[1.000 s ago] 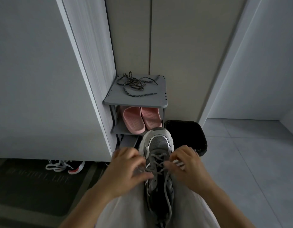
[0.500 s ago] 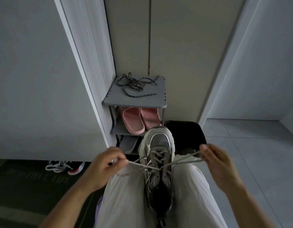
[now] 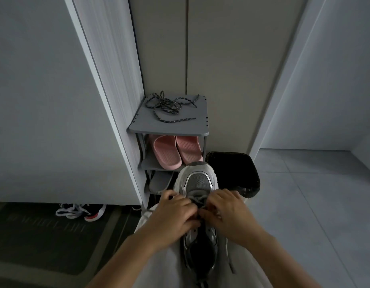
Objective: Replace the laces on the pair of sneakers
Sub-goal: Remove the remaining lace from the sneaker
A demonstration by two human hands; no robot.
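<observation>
Your left hand [image 3: 173, 213] and right hand [image 3: 229, 213] meet over the sneaker [image 3: 197, 180], wedged on your lap [image 3: 159, 267] for steadiness, fingers [image 3: 188, 220] curled, pinching its grey lace [image 3: 198, 199] between them; the toe points away beyond your fingers.

Both bare forearms reach forward from the lower edge and converge over the lap. On the near side, the left hand [image 3: 173, 213] lies back up with knuckles raised, fingers curled down and inward, tips pinching the lace [image 3: 197, 199]. Opposite, the right hand [image 3: 228, 210] lies back up with the wrist bent slightly inward, fingers curled, tips gripping the same lace. Fingertips of both hands nearly meet at centre.
</observation>
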